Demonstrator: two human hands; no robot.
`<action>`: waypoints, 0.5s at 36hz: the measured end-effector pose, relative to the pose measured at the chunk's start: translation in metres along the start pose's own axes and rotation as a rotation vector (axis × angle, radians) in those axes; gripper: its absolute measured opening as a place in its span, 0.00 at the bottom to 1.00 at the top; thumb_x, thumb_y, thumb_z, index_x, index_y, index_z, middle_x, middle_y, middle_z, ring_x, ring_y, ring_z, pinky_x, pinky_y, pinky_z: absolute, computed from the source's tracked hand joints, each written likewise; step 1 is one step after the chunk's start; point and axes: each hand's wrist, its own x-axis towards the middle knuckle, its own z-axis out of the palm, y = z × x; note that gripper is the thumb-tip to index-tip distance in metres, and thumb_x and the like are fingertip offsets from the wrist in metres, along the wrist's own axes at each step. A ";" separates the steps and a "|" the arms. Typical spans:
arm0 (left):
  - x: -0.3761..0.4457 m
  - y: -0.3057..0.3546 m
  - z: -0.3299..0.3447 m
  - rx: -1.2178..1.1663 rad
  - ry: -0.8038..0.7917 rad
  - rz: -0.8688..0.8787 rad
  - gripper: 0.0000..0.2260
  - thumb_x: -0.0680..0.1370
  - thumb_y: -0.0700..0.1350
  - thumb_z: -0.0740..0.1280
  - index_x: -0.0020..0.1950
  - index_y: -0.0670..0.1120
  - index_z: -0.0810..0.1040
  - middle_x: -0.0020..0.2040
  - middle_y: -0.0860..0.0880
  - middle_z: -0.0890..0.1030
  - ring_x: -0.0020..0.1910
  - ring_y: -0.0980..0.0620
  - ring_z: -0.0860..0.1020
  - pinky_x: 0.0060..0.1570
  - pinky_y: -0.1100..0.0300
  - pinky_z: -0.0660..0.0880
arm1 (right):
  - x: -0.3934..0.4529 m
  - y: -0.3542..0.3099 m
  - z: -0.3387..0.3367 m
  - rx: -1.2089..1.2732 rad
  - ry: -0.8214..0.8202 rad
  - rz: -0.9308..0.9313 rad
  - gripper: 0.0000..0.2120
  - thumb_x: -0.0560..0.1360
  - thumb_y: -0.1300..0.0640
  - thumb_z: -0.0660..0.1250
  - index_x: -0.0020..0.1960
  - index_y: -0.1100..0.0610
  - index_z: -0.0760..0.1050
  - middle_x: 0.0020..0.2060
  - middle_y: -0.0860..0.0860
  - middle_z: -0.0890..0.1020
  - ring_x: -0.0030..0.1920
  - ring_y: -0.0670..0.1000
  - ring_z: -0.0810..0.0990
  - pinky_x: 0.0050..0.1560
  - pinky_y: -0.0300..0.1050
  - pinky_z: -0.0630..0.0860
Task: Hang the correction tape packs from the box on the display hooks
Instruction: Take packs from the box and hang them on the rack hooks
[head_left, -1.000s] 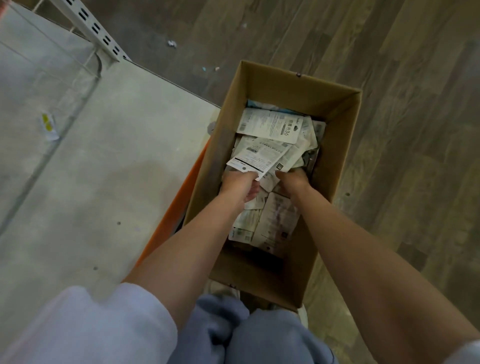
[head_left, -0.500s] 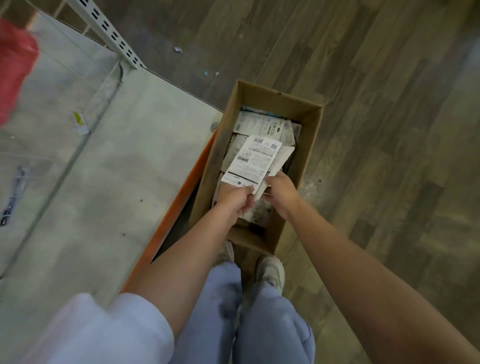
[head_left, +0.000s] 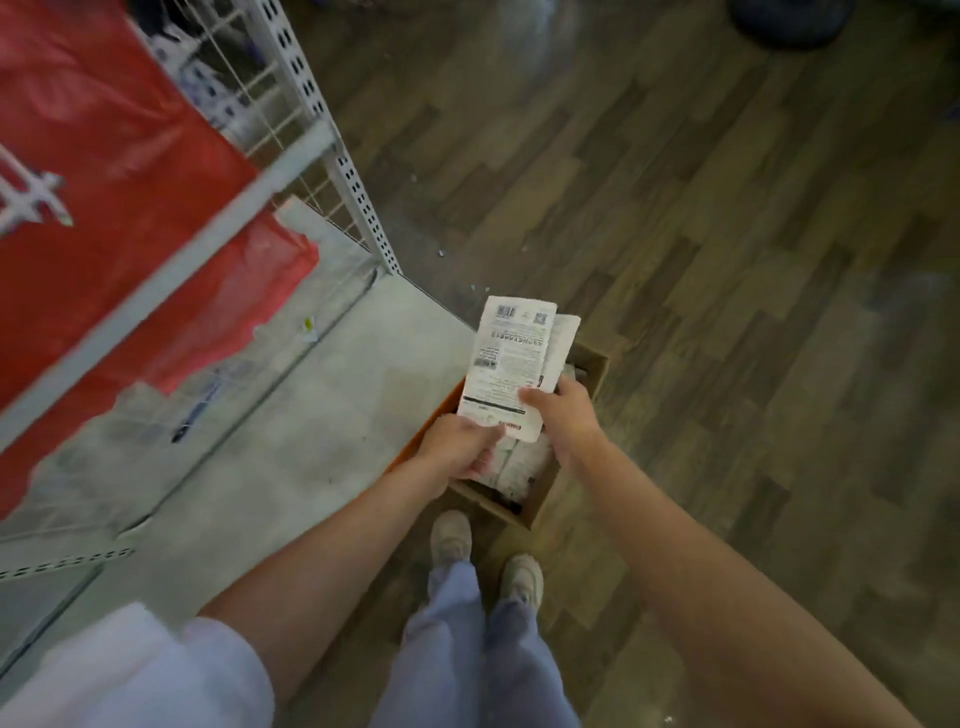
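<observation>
A small stack of white correction tape packs (head_left: 511, 358), printed backs up, is lifted above the cardboard box (head_left: 540, 501). My left hand (head_left: 460, 447) grips the stack's lower end from below. My right hand (head_left: 566, 415) pinches its right edge, thumb on top. The box stands on the wood floor beside the shelf base, with more packs (head_left: 519, 465) lying inside, largely hidden by my hands. No display hooks are clearly visible.
A grey shelf base (head_left: 291, 415) with an orange edge lies to the left. A white perforated upright (head_left: 332, 150) and wire grid rise at top left, beside a red sheet (head_left: 104, 208). My feet (head_left: 485, 556) stand just behind the box.
The stack has come up out of the box with both hands still on it. The view has risen and pulled back, so the shelf upright and red sheet now show.
</observation>
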 end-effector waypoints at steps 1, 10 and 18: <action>-0.010 0.005 -0.007 0.019 0.015 0.012 0.06 0.78 0.45 0.67 0.43 0.45 0.77 0.33 0.48 0.77 0.30 0.53 0.75 0.26 0.66 0.73 | -0.010 -0.013 0.000 -0.045 -0.006 -0.032 0.16 0.78 0.66 0.64 0.64 0.57 0.73 0.57 0.51 0.80 0.55 0.54 0.81 0.57 0.54 0.78; -0.098 0.067 -0.078 0.122 0.297 0.318 0.10 0.75 0.45 0.69 0.34 0.45 0.76 0.31 0.47 0.79 0.31 0.51 0.77 0.44 0.54 0.78 | -0.092 -0.121 0.003 -0.628 -0.184 -0.339 0.09 0.76 0.60 0.67 0.53 0.56 0.68 0.47 0.52 0.78 0.47 0.54 0.81 0.47 0.51 0.80; -0.198 0.095 -0.126 0.244 0.558 0.715 0.10 0.74 0.39 0.68 0.35 0.49 0.74 0.35 0.52 0.77 0.37 0.52 0.76 0.41 0.55 0.74 | -0.171 -0.187 0.039 -0.917 -0.573 -0.507 0.13 0.73 0.64 0.68 0.57 0.55 0.72 0.50 0.54 0.80 0.48 0.58 0.81 0.52 0.55 0.78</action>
